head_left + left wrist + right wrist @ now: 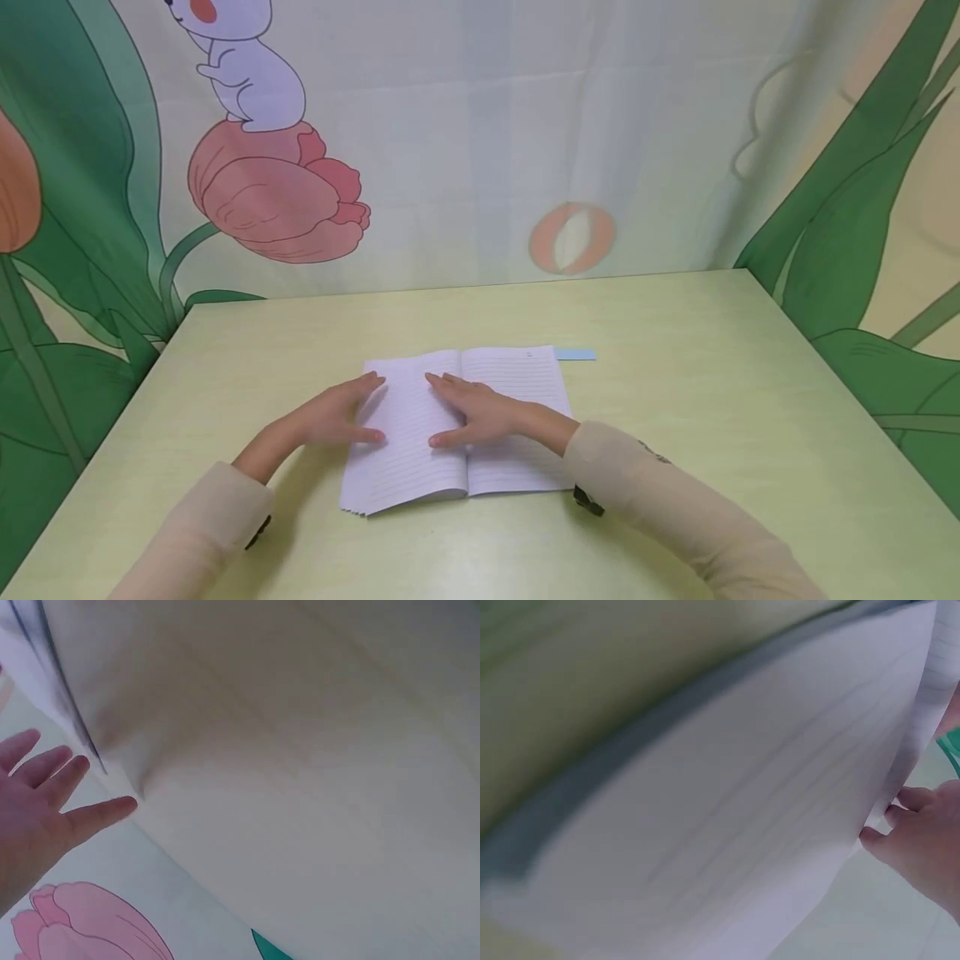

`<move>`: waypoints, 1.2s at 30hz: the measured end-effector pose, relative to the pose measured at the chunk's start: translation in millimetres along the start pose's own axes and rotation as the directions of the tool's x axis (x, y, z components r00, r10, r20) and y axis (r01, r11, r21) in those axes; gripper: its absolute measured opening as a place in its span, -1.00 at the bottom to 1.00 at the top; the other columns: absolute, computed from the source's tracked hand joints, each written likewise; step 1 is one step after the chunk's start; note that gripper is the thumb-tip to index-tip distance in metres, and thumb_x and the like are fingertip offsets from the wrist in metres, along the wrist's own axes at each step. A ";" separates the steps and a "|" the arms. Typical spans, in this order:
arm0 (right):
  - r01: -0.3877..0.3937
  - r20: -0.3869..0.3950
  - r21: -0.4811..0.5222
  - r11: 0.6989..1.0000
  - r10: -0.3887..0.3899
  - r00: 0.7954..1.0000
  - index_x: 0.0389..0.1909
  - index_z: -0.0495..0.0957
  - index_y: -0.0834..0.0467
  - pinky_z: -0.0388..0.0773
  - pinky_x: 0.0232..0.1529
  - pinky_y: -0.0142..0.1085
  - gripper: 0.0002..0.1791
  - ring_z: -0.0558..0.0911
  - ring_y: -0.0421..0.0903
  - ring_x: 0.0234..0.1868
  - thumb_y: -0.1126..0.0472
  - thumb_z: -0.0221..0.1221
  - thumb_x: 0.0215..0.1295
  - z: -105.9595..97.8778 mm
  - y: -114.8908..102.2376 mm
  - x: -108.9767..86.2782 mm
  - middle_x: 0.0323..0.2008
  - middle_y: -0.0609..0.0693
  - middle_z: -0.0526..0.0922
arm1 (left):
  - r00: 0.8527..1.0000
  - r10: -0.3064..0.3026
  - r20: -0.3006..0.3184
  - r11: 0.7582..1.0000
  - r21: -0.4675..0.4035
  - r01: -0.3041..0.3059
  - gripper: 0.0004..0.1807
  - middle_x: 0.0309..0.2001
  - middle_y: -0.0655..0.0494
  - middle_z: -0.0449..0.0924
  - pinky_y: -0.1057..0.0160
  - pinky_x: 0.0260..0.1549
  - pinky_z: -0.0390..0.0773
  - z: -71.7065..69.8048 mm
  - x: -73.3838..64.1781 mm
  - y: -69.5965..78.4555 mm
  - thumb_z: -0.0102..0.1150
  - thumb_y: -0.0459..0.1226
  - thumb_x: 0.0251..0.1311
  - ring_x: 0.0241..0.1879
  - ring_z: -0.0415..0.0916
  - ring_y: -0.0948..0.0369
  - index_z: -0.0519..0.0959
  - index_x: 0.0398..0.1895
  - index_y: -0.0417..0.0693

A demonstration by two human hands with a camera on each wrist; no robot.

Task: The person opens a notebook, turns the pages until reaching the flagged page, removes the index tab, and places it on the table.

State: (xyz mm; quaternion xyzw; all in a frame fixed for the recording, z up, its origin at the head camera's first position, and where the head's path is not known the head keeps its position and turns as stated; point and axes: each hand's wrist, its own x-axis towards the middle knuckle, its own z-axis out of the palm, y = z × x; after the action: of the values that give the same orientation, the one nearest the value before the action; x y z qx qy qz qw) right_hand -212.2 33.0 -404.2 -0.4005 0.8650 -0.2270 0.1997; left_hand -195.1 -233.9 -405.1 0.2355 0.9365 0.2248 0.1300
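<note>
An open lined notebook [517, 467] lies on the table with its centre fold near the middle of the head view. My left hand [337, 412] is at the left page's outer edge, fingers and thumb extended over the paper. Across the fold reaches my right hand [483, 412], its fingers extended over the left page and its palm near the fold. In the left wrist view, the left hand [45, 802] has its fingers spread beside the notebook's edge. The right hand [922, 832] touches the paper with its fingertips in the right wrist view; its palm's underside is hidden.
A light blue strip [576, 354] sticks out past the notebook's upper right corner. The pale yellow-green table [712, 358] extends around the notebook. Behind it hangs a curtain [450, 167] printed with flowers, leaves and a white animal.
</note>
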 end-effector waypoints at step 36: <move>-0.239 0.022 -0.247 0.939 0.252 0.967 0.39 -0.14 0.29 -0.27 0.16 0.31 0.23 -0.26 0.14 0.39 -0.34 0.23 -0.11 -31.5 71.4 -81.9 0.41 0.19 -0.22 | 0.993 -0.055 0.100 0.993 0.113 0.043 0.02 0.36 -0.31 -0.08 -0.46 -0.01 -0.06 6.2 -2.6 11.5 0.39 0.00 -0.16 0.32 -0.13 -0.21 0.13 0.33 -0.28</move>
State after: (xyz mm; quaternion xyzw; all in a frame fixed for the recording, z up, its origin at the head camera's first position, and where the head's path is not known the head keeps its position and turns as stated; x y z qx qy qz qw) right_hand -222.6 145.6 -404.6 -0.3167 0.9238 -0.0822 0.1990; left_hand -186.2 -223.9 -404.6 0.2306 0.9450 0.1570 0.1705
